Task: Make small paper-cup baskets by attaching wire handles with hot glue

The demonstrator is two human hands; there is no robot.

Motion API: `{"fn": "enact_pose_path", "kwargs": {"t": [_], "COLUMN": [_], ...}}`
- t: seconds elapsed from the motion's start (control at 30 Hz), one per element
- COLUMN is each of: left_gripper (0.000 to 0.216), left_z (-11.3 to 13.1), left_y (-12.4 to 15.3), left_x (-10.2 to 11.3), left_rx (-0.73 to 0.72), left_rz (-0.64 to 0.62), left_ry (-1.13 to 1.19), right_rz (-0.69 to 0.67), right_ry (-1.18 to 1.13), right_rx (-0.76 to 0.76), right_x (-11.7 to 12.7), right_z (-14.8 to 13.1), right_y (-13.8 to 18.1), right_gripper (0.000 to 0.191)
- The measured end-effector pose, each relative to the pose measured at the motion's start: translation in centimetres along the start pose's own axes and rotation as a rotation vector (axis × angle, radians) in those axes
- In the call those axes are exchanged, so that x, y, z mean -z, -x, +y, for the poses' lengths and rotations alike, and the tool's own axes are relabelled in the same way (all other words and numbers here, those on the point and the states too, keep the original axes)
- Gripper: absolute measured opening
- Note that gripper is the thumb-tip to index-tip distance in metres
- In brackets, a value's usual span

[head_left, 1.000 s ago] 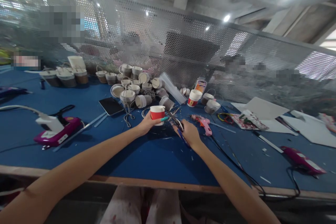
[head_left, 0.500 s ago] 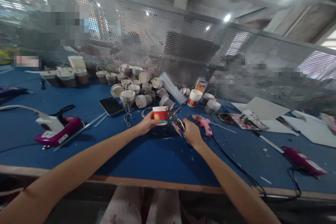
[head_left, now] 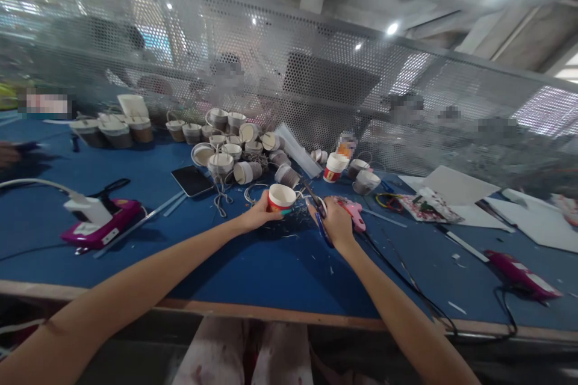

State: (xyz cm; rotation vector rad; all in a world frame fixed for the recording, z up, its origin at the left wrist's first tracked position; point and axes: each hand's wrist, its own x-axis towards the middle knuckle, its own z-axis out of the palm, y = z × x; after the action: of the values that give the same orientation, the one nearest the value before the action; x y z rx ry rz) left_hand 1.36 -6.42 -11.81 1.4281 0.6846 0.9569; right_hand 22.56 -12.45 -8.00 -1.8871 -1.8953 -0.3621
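Observation:
My left hand [head_left: 261, 214] is wrapped round a red and white paper cup [head_left: 282, 197], its open top tilted toward me so the white inside shows. In my right hand [head_left: 336, 221] is a pair of scissors [head_left: 320, 207] with blue and white on the handles; the dark blades point up and left, just right of the cup and apart from it. A pink glue gun [head_left: 354, 214] lies right behind my right hand, partly hidden by it. Small white scraps lie on the table under both hands.
Several twine-wrapped cups [head_left: 221, 164] stand and lie in a heap behind my hands. A stack of red and white cups [head_left: 335, 167] is farther right. A phone [head_left: 191, 181] and a purple power strip [head_left: 103, 225] lie left; white sheets [head_left: 460, 189] lie right. A perforated metal screen [head_left: 253, 42] closes the back.
The cup has tipped so its opening now faces me. The scissors have moved slightly right, away from its rim. At the far left edge, another person's blurred hand has come into view.

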Motion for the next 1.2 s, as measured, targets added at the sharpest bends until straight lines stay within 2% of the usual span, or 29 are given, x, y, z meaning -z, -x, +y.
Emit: {"fn": "enact_pose_path", "kwargs": {"t": [0.1,0.2,0.3,0.43,0.6,0.77,0.97,1.07,1.2], "left_gripper": [0.081,0.086,0.084,0.077,0.085,0.099,0.111,0.114,0.126], "left_z": [-0.3,-0.5,-0.7,-0.9,-0.6,0.0,-0.6,-1.1,-1.3], "left_y": [-0.1,-0.2,-0.4,-0.6,-0.4,-0.2,-0.2,-0.5,-0.6], "left_x": [0.1,0.3,0.6,0.8,0.5,0.1,0.3,0.5,0.2], "left_rx": [0.0,-0.103,-0.212,-0.192,-0.121,-0.076,-0.034,-0.058,-0.147], "left_rz": [-0.045,-0.04,0.047,0.172,0.07,0.042,-0.107,-0.077,0.01], "left_ry": [0.076,0.012,-0.181,-0.41,-0.258,-0.147,0.012,-0.039,-0.249], "right_rz": [-0.013,-0.019,-0.025,-0.035,-0.065,-0.063,-0.075,-0.085,-0.134], "right_ry": [-0.029,-0.037,-0.042,-0.022,-0.015,-0.011,-0.01,0.014,0.051], "right_rx": [-0.034,-0.037,-0.024,-0.044,-0.112,-0.097,-0.097,-0.087,-0.053], "right_x": [-0.3,-0.3,0.0,0.2,0.0,-0.3,0.1,0.6,1.5], "right_z": [0.4,0.6,0.7,0.7,0.9,1.2,1.0,0.8,0.5], "right_y": [-0.2,-0.4,-0.4,-0.5,-0.7,-0.8,-0.8,-0.8,-0.8], "right_gripper": [0.045,0.045,0.045,0.045,0.044,0.045,0.043,0.042,0.042]}}
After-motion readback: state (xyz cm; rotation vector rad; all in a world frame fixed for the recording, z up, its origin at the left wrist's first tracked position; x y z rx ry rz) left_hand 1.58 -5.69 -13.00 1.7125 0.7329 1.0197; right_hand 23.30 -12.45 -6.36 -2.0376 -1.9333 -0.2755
